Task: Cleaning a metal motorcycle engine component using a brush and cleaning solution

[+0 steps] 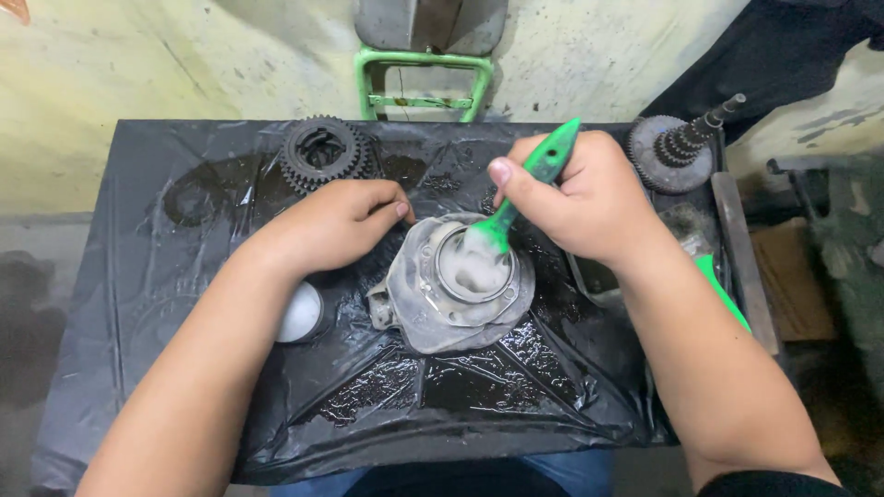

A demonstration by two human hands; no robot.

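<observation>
A round grey metal housing (433, 308) with a ring-shaped bore lies in the middle of the black plastic sheet (184, 304). My left hand (336, 221) rests on its upper left rim, fingers curled against it. My right hand (589, 198) grips a green-handled brush (539, 175), its bristles pressed into the foamy, wet bore (474, 267) of the housing.
A dark toothed gear (322, 152) lies at the back left, and a geared shaft (681, 147) at the back right. A small white cup (302, 313) sits under my left forearm. A green metal frame (424, 83) stands behind the table. Oily liquid pools on the sheet's front.
</observation>
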